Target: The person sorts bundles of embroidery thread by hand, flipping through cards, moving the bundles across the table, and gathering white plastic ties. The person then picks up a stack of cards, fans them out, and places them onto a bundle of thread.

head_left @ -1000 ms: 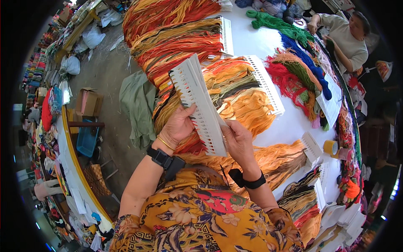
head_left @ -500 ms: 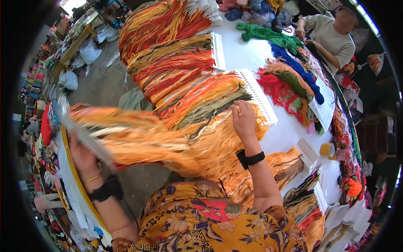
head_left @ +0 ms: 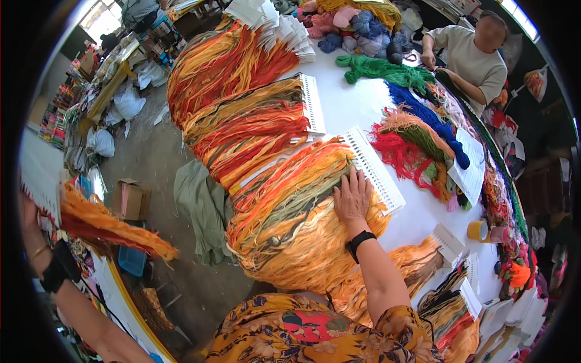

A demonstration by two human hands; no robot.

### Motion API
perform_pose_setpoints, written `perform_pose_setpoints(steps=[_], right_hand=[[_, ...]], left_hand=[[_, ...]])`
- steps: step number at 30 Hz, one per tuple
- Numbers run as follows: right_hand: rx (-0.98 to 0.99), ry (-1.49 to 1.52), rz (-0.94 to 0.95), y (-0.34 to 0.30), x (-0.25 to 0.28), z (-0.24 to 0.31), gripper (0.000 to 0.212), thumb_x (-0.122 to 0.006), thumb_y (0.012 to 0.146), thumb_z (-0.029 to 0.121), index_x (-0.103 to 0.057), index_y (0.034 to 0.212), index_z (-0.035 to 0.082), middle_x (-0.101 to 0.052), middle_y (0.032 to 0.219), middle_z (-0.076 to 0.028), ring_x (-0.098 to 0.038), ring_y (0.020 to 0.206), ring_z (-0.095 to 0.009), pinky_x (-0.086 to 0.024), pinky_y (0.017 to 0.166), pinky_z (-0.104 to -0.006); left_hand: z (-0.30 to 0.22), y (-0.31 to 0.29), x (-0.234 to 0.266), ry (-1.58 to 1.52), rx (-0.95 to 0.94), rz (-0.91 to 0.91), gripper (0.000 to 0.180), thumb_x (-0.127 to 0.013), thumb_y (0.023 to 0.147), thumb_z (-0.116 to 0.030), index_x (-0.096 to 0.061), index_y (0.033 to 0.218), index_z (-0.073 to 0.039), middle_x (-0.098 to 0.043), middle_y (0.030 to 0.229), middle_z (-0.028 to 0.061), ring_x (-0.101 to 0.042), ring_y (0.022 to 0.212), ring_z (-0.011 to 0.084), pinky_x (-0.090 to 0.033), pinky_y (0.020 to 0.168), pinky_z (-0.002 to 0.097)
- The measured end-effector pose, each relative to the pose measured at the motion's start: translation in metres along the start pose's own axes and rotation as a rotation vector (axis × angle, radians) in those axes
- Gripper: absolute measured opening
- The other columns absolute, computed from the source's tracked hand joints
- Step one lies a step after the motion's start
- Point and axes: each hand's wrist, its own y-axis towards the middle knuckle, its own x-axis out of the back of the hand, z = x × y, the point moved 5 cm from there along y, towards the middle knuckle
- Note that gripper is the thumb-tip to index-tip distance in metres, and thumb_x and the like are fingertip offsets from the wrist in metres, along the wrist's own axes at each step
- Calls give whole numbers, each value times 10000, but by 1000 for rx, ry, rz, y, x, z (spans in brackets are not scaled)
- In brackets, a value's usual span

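Far out at the left, my left hand [head_left: 35, 233] grips a white card [head_left: 41, 172] with a toothed edge. Orange and dark red threads [head_left: 112, 224] trail from that card toward the right. My right hand [head_left: 353, 196] lies flat, fingers stretched, on a thick spread of orange, green and yellow threads [head_left: 290, 236]. Just beyond its fingertips is the white punched card [head_left: 378, 172] to which those threads are tied. A second carded bundle of red and gold threads [head_left: 248, 133] lies farther off.
More red-orange threads [head_left: 224, 72] with stacked white cards lie at the far end of the white table [head_left: 357, 103]. Loose green yarn [head_left: 387, 71] and blue yarn [head_left: 423, 112] lie to the right. A co-worker [head_left: 472, 57] sits across. A cardboard box [head_left: 131, 199] stands on the floor.
My left hand has swung far left with the card, pulling its threads off the pile. My right hand has lowered and flattened onto the threads. The view has shifted slightly.
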Motion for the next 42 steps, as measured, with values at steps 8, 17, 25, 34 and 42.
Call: perform_pose_setpoints(steps=[8,17,25,34,42], right_hand=[[-45,-80,143,-6,-17,-9,464,-539,866,317,-492,1254,68,-384,1396,-95,-240,1350,-306,-147,1093,-476],[-58,-99,185,-1,-29,-5,490,-554,820,341,-515,1248,106,-391,1402,-64,-241,1354,-268,-133,1082,-448],[-68,-105,175,-7,-37,-11,469,-563,805,358,-550,1223,144,-420,1394,-43,-290,1338,-242,-164,1071,-431],[-75,-79,147,-5,-35,-10,470,-552,814,362,-539,1236,156,-433,1393,-28,-319,1326,-223,-157,1075,-410],[-73,-70,129,-6,-36,-16,443,-562,800,334,-573,1193,130,-440,1382,-47,-318,1323,-248,-160,1074,-423]], left_hand=[[205,138,-258,-177,250,306,433,-632,862,-172,-497,1229,12,-600,1163,143,-587,1057,268,-441,978,419],[471,201,-485,-252,432,448,286,-571,879,-60,-539,1152,20,-633,1049,135,-629,916,257,-511,869,425],[602,208,-595,-183,469,426,264,-557,868,-20,-525,1100,103,-626,959,171,-640,800,277,-549,735,426],[671,221,-589,352,325,284,335,-623,754,-25,-559,1052,112,-640,957,160,-639,785,259,-517,655,375],[603,185,-592,444,514,464,337,-629,780,-63,-567,1084,68,-643,937,141,-634,758,257,-517,645,400]])
